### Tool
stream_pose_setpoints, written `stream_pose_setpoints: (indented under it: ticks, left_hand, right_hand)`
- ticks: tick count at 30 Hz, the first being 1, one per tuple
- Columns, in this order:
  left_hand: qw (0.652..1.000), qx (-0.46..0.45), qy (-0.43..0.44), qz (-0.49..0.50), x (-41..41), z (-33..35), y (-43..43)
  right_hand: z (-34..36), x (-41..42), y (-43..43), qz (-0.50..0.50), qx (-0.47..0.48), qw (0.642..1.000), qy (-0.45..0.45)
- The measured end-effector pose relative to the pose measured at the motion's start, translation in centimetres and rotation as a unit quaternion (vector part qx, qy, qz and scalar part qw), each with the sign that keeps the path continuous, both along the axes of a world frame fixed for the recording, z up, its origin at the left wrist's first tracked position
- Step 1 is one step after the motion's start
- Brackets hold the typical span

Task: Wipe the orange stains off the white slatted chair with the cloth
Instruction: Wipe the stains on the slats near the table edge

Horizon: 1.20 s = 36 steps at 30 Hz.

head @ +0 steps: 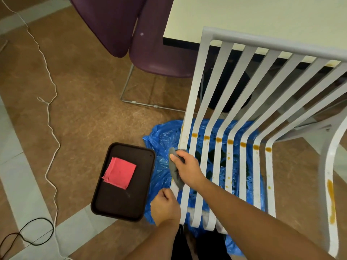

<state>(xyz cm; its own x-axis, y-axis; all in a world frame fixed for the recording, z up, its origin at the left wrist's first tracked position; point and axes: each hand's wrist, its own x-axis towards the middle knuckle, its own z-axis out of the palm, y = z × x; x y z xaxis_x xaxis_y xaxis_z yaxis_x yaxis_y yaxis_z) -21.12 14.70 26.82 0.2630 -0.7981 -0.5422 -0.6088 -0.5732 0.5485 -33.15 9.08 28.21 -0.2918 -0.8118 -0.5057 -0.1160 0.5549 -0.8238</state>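
The white slatted chair (242, 102) stands in front of me, its seat slats running toward me. Orange stains (230, 141) form a row across the slats where seat meets back, and a long orange streak (331, 199) runs down the right armrest. My right hand (187, 167) grips a grey cloth (175, 174) and presses it on the leftmost seat slat. My left hand (166, 207) grips the front left edge of the seat.
A dark brown tray (112, 207) with a folded red cloth (119, 172) lies on the floor to the left. Blue plastic sheeting (161, 139) lies under the chair. Purple chairs (150, 44) and a white table (262, 17) stand behind. A white rope (49, 117) and a black cable (35, 231) trail across the floor.
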Motion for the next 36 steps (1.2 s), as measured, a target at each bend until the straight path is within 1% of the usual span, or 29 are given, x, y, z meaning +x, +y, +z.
stream_pose_setpoints:
  ticks: [2,6,9,11,14,15,18,19,20,23,25,27,30,32,34,36]
  left_hand:
    - [1.000,0.006,0.012,0.007,0.0,0.0,0.2]
    - [1.000,0.005,0.020,0.009,0.1,0.0,0.0]
    - [1.000,0.007,0.023,0.010,0.0,0.0,0.1]
    - [1.000,0.005,0.022,0.011,0.1,0.1,0.0]
    - [1.000,0.004,0.028,0.012,0.1,0.1,0.0]
    - [1.000,0.002,0.028,0.011,0.1,0.0,0.0]
    - [1.000,0.001,0.024,0.009,0.2,-0.2,0.1]
    - [1.000,0.002,0.023,0.008,0.3,-0.2,0.1]
    - [1.000,0.002,0.020,0.005,0.3,-0.2,0.1]
    - [1.000,-0.007,0.013,-0.008,0.2,-0.1,0.0]
    - [1.000,-0.012,0.013,-0.004,0.2,0.0,0.0]
    - [1.000,-0.011,0.013,0.006,0.1,0.0,0.1]
    - [1.000,-0.002,0.019,0.018,0.0,0.1,0.1]
    - [1.000,0.006,0.020,0.018,0.1,0.0,0.2]
    - [1.000,0.011,0.020,0.015,0.2,-0.1,0.2]
    - [1.000,0.006,0.016,0.014,0.2,-0.1,0.2]
  right_hand:
    - [0.2,-2.1,-2.7,0.010,-0.009,1.000,0.026]
    - [0.8,-6.7,-8.9,0.060,-0.035,0.991,0.115]
    - [0.6,-8.5,-11.8,0.044,-0.074,0.978,0.189]
    - [-0.4,-8.4,-12.3,0.023,-0.092,0.973,0.211]
    - [-1.5,-6.5,-10.6,-0.001,-0.098,0.969,0.226]
    - [-1.3,-5.5,-9.5,-0.008,-0.099,0.971,0.216]
    - [-0.8,-1.1,-4.5,-0.018,-0.090,0.987,0.129]
    - [-0.9,0.5,-2.4,-0.010,-0.082,0.990,0.114]
    - [-1.2,2.0,-0.3,0.003,-0.071,0.990,0.120]
    - [-2.0,4.4,4.0,0.068,-0.008,0.982,0.177]
    - [-2.0,4.1,4.2,0.110,0.007,0.973,0.205]
    - [-1.9,2.5,2.5,0.151,0.023,0.958,0.243]
    - [-1.5,-1.6,-2.5,0.172,0.036,0.942,0.286]
    - [-0.3,-5.0,-6.5,0.180,0.022,0.928,0.326]
    - [1.7,-8.5,-10.5,0.185,-0.004,0.894,0.408]
    - [4.0,-11.1,-13.7,0.158,-0.036,0.859,0.486]
